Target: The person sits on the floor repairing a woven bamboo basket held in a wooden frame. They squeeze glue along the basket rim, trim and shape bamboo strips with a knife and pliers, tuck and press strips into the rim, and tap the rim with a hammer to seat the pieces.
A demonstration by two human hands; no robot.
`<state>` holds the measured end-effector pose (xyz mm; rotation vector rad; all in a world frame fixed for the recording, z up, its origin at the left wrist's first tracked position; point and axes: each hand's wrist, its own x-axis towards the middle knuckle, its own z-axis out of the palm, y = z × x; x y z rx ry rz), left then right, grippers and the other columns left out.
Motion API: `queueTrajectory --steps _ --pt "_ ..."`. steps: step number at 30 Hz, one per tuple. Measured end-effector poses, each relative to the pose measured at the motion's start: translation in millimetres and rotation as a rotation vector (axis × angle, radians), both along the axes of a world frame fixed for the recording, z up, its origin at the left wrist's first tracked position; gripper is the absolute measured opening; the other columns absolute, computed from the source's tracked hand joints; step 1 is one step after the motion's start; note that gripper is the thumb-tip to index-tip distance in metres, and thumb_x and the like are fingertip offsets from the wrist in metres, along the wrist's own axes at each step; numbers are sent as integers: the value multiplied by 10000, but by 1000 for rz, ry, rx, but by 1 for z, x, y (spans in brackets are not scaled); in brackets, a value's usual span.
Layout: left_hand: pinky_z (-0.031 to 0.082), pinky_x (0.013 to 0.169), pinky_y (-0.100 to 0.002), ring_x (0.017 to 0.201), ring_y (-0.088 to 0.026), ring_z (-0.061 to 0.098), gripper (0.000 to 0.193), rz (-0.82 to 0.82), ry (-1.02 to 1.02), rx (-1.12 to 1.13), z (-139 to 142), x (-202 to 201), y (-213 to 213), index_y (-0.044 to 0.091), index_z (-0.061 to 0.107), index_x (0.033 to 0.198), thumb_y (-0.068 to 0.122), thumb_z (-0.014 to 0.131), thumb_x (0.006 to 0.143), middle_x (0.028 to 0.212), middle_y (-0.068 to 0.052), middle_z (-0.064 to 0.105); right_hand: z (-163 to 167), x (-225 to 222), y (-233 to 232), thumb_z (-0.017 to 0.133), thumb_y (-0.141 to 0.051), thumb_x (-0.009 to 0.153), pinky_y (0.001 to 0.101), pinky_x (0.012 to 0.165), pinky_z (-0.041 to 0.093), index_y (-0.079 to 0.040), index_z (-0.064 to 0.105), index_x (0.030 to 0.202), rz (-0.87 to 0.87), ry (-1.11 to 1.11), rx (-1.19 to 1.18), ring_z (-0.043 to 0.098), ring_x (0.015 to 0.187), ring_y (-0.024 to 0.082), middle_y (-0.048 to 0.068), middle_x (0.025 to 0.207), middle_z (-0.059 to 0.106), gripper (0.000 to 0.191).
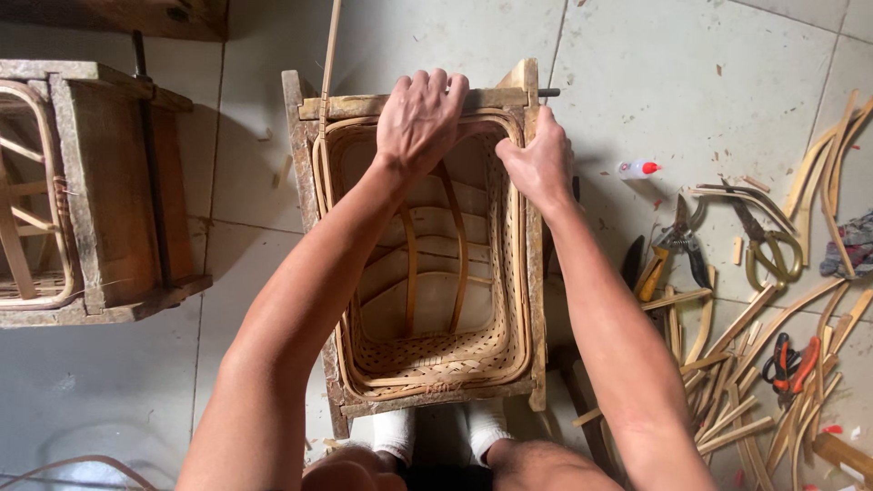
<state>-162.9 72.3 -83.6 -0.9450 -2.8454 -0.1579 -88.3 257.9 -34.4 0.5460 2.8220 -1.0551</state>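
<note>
A rectangular woven bamboo basket (427,359) sits inside a worn wooden frame mould (302,164) on the tiled floor. My left hand (420,116) lies over the far rim of the basket, fingers curled over the mould's top bar. My right hand (538,162) grips the far right corner of the rim and the mould's post. Bent bamboo ribs (459,245) run down the inside of the basket. A thin bamboo strip (329,55) stands up from the far left corner.
A second wooden mould with a basket (100,191) stands at the left. To the right lie a small glue bottle (637,169), pliers (677,238), scissors (768,250), red-handled cutters (789,362) and several bamboo strips (727,382). My socked feet (441,432) rest below the basket.
</note>
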Motion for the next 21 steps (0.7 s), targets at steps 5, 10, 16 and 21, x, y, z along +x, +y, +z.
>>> queueTrajectory --steps 5,10,16,21 --pt "521 866 -461 965 -289 650 877 2 -187 -4 17 -6 6 23 552 1271 828 500 925 1087 -177 663 21 -1 -5 752 -188 756 494 780 600 -4 559 1200 -45 -52 -231 721 852 341 190 1010 725 518" --pt "315 1045 -603 1278 -359 503 920 51 330 206 41 11 -37 57 458 1425 654 646 751 1381 -200 561 62 84 -36 764 -91 915 471 1004 524 103 419 1410 323 695 92 615 1197 432 353 1298 587 634" --pt "148 1253 -592 1548 -420 199 843 520 -88 322 24 95 -118 -92 206 1588 366 675 1059 1652 -282 170 39 205 -140 699 -287 922 355 698 542 -103 777 1100 613 -636 -654 696 743 195 116 947 797 267" --pt "246 1352 -489 1604 -416 179 861 567 -71 335 6 105 -111 -50 186 1642 -140 447 827 1716 -268 130 34 216 -159 803 -288 845 395 748 533 -7 774 924 738 -407 -579 686 746 269 173 844 718 293"
